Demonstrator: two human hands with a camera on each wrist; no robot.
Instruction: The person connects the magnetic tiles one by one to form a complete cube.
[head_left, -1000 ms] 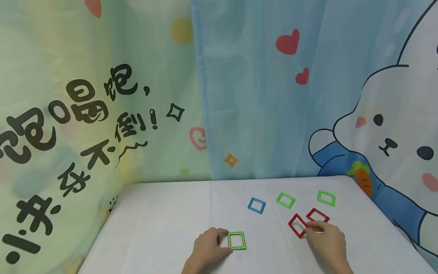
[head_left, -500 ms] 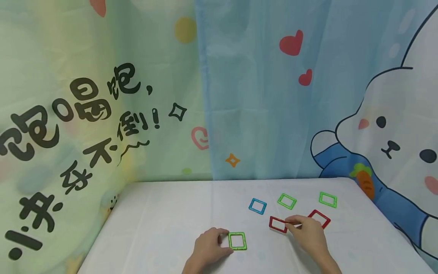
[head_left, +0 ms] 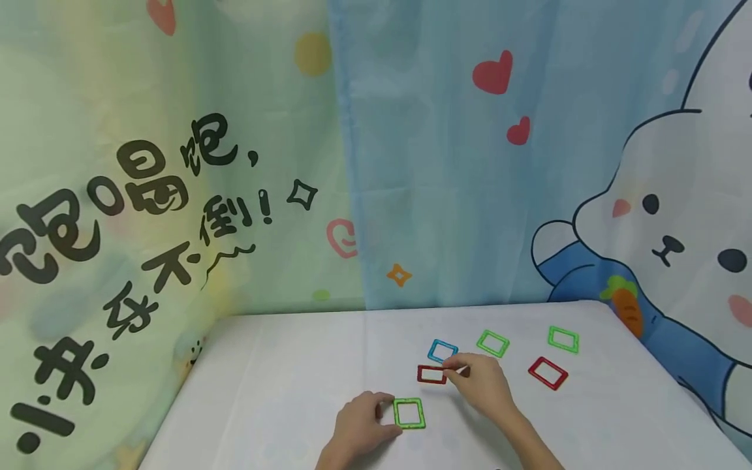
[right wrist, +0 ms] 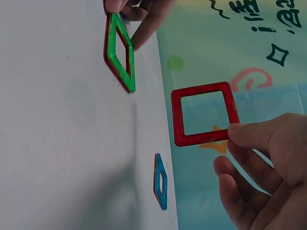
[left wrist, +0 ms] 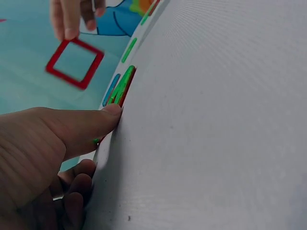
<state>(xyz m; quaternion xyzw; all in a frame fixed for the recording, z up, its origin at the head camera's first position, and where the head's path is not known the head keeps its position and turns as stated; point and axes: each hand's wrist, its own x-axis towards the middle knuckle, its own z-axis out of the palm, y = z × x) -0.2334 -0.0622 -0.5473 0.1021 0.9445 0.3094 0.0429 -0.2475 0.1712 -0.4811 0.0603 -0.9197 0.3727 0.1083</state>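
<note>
1 red frame (right wrist: 200,139) in right hand (head_left: 480,385)

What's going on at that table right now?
A person's left hand holds a green frame at the near part of the table. The right hand pinches a red frame, raised off the table and apart from the green one. Behind it lies a blue frame; farther right lie a second red frame, a middle green frame and a far-right green frame.
</note>
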